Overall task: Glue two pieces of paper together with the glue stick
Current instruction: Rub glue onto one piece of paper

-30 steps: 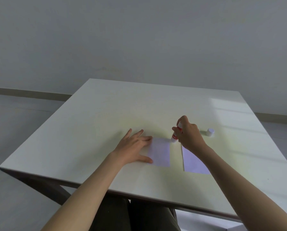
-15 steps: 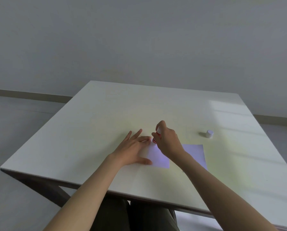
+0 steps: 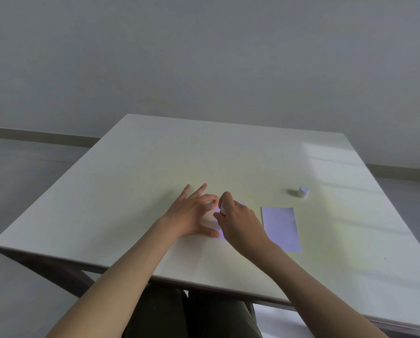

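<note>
Papers: two pale lilac sheets lie flat on the white table. The right sheet is fully in sight; the left sheet is mostly under my hands.
Glue sticks: one glue stick, white with a red band, pinched in my right hand, its tip pointing down at the left sheet.
Caps: one white cap standing on the table, well apart from both sheets, beyond the right one.
Left hand: fingers spread and pressed flat, pinning the left sheet's left side to the table.
Right hand: curled closed around the glue stick, just beside my left fingertips.
In the way: my right hand covers most of the left sheet and most of the stick.
Hard to tell: whether the stick's tip touches the paper; my fingers hide it.
Cut off: both forearms run out of the bottom edge; dark trousers show under the table's near edge.
</note>
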{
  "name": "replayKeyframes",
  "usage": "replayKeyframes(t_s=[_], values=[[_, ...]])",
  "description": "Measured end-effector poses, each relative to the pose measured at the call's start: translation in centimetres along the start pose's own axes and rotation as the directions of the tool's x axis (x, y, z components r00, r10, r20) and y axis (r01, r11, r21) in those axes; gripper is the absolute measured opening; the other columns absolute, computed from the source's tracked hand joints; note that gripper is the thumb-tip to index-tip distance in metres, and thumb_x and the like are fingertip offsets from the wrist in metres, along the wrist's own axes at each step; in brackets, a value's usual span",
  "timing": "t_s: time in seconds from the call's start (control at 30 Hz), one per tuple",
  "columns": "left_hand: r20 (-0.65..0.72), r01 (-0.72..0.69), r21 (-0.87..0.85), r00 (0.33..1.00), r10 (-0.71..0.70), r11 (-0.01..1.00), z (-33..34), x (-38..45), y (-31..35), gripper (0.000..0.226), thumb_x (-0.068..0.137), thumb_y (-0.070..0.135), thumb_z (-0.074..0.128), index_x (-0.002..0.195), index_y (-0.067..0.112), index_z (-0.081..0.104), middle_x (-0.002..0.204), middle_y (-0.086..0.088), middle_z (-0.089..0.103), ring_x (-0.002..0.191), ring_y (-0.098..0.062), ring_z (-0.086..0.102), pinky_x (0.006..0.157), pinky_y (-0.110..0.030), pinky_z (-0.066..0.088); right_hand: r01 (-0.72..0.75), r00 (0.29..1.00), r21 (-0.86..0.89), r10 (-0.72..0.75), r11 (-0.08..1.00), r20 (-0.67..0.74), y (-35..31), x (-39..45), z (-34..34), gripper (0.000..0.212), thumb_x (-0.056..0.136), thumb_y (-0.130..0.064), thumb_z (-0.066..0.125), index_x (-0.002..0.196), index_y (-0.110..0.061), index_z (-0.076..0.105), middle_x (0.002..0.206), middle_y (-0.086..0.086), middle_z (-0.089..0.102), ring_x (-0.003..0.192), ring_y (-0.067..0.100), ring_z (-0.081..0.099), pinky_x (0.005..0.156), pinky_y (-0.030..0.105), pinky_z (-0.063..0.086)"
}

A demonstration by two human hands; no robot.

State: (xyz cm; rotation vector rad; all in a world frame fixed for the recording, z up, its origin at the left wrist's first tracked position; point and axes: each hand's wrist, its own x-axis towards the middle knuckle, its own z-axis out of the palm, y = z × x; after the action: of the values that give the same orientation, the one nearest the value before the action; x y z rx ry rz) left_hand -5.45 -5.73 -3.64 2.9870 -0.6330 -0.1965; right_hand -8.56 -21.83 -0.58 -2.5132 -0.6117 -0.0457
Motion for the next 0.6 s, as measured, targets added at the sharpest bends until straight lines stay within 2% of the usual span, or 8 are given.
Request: replayKeyframes(t_s=[0.13,0.23,0.3,0.5,0.6], values=[[-0.008,0.001,-0.042,1.0,-0.002,0.999,0.0,-0.1,0.1,0.084,0.073,0.07,0.056,0.142,0.027,0.034,0.151,0.017,0.029,0.148,-0.017,0.001,0.118,-0.051,-0.001,-0.012,1.0,0.03,0.011,0.999,0.024,-0.3,-0.7,-0.2,0.022,0.095,-0.019,0.047,0.088,-0.013,0.027,0.076,0.002,0.045,0.064,0.032,0.04,0.056,0.034,0.031],[0.001,0.009,-0.028,1.0,-0.009,1.0,0.0,-0.1,0.2,0.085,0.073,0.071,0.055,0.143,0.025,0.033,0.153,0.016,0.027,0.148,-0.017,0.001,0.118,-0.051,-0.001,-0.045,0.998,0.085,0.041,0.995,0.046,0.2,-0.7,-0.7,0.016,0.094,-0.017,0.046,0.091,-0.009,0.033,0.083,0.011,0.063,0.073,0.037,0.055,0.063,0.04,0.044],[0.013,0.013,0.0,1.0,-0.013,1.0,0.0,0.0,0.1,0.087,0.074,0.071,0.054,0.143,0.023,0.032,0.155,0.013,0.024,0.148,-0.017,0.001,0.118,-0.05,-0.001,-0.08,0.996,0.11,0.075,0.991,0.046,0.9,-0.8,-1.4,0.015,0.094,-0.017,0.047,0.091,-0.009,0.035,0.086,0.018,0.067,0.079,0.039,0.059,0.07,0.045,0.05],[0.016,0.015,-0.026,1.0,-0.015,1.0,0.2,0.0,-0.2,0.086,0.072,0.072,0.054,0.14,0.022,0.036,0.156,0.013,0.023,0.148,-0.015,0.001,0.118,-0.049,-0.003,-0.133,0.991,0.119,0.136,0.984,-0.014,3.7,-1.3,-2.9,0.016,0.093,-0.015,0.047,0.086,-0.011,0.033,0.078,0.019,0.07,0.075,0.037,0.062,0.068,0.047,0.051],[0.024,0.031,-0.046,0.999,-0.03,0.998,0.2,0.0,-0.1,0.087,0.072,0.071,0.056,0.14,0.021,0.035,0.155,0.014,0.023,0.148,-0.014,0.003,0.118,-0.048,-0.004,-0.158,0.985,0.137,0.166,0.978,-0.049,4.2,-0.5,-3.5,0.013,0.091,-0.012,0.047,0.087,-0.009,0.035,0.074,0.016,0.071,0.068,0.035,0.059,0.063,0.041,0.05]])
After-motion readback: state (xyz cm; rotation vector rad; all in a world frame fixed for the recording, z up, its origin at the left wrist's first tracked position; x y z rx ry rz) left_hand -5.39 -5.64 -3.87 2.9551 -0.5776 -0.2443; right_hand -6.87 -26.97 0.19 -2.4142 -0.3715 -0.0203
